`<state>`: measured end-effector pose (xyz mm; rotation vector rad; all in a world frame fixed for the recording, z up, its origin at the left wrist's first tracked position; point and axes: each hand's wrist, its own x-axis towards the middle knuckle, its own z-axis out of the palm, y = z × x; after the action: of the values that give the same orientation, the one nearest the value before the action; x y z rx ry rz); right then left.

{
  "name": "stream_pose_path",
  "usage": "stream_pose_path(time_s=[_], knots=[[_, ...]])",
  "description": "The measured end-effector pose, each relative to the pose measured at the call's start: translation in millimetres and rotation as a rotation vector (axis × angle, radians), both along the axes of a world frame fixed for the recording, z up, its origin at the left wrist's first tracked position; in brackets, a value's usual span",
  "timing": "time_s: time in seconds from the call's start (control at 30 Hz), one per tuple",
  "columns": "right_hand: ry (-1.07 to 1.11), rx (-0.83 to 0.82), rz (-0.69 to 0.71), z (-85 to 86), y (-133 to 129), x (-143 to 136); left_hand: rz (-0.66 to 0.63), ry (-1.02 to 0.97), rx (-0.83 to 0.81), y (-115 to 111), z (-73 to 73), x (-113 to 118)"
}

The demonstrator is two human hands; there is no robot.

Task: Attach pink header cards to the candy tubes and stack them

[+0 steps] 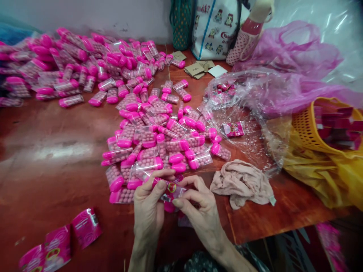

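Near the table's front edge, both hands pinch a small pink printed wrapper (pixel 172 187) with a round red and yellow emblem. My left hand (pixel 150 200) grips its left side between thumb and fingers. My right hand (pixel 200 202) has thumb and fingertips closed on its right side. Whether anything sits inside the wrapper I cannot tell. Just beyond the fingers lies a heap of clear containers (pixel 159 132) with bright pink caps, filled with small pink balls. Several flat pink printed sleeves (pixel 86 226) rest on the table at the lower left.
A bigger pile of the same containers (pixel 70 64) stretches along the back left. To the right are a crumpled beige cloth (pixel 241 181), a clear plastic bag (pixel 252 128) with pink packets, and a yellow basket (pixel 307 122) of pink pieces. Bags (pixel 215 30) stand at the back.
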<state>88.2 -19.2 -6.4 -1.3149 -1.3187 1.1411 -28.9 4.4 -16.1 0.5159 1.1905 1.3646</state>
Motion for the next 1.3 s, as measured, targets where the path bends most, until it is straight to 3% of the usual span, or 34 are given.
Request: stream_pose_path(time_s=[0.2,0.33,0.43,0.57,0.67,0.8,0.9,1.03,1.2,1.3], knots=[[-0.127,0.225,-0.092,6.9,0.5,-2.1,0.023,-0.017,0.105,0.2,4.0,-3.0],[-0.203,0.204,-0.129,5.5,3.1,5.3,0.251,-0.04,0.007,4.4,3.1,-16.1],[-0.382,0.146,0.033,1.0,6.8,5.9,0.376,-0.017,-0.017,5.8,0.9,-29.9],[-0.692,0.083,0.337,-10.8,1.8,0.4,0.364,-0.042,-0.03,2.1,-1.6,-37.3],[-0.84,0.195,0.365,-29.2,-12.7,3.2,0.37,-0.07,-0.028,-1.2,-4.5,-38.0],[-0.88,0.357,0.393,-50.6,-22.7,7.9,0.379,-0.09,-0.027,-3.2,-6.8,-40.0],[-0.804,0.3,0.344,-47.6,-11.3,3.4,0.359,-0.1,-0.024,-4.6,-6.2,-41.4],[-0.606,0.087,0.28,-22.3,9.7,0.1,0.343,-0.089,0.006,-7.1,-5.4,-43.9],[-0.122,-0.235,0.027,10.9,12.7,8.2,0.238,-0.064,0.089,-8.3,-6.4,-44.4],[0.122,-0.362,-0.009,19.3,9.2,7.2,0.173,-0.034,0.131,-8.4,-5.9,-41.0]])
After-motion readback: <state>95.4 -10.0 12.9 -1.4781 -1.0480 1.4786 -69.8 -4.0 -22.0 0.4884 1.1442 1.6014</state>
